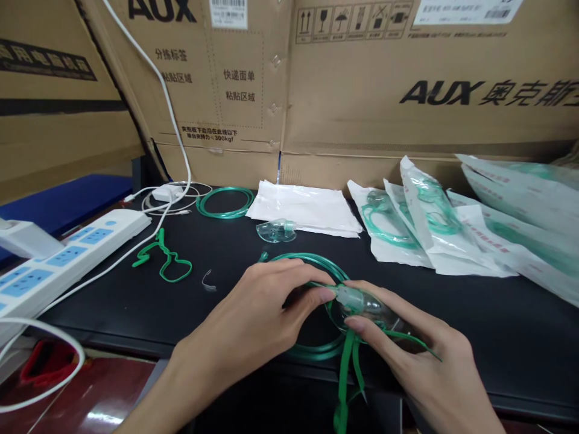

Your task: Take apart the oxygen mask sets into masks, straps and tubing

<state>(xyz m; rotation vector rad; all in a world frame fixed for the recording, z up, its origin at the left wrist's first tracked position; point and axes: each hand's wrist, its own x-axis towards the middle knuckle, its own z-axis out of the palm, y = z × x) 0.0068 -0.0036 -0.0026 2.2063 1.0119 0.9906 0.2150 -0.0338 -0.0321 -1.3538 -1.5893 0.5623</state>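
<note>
My right hand (414, 343) is closed around a clear oxygen mask (376, 308), with its frosted connector (350, 299) facing left. A green elastic strap (344, 374) hangs from the mask over the table's front edge. My left hand (266, 304) pinches the end of the green oxygen tubing between thumb and fingertips, right at the connector. Whether the tube is seated on the connector is hidden by the fingertips. The rest of that tubing (316, 351) lies coiled on the black table under both hands.
Farther back lie another clear mask (275, 231), a second tubing coil (226, 203) and flat white pouches (303, 205). Bagged masks (429, 211) are piled at the right. Leftward are a loose green strap (174, 268), a power strip (72, 256) and white cables. Cardboard boxes (344, 114) stand behind.
</note>
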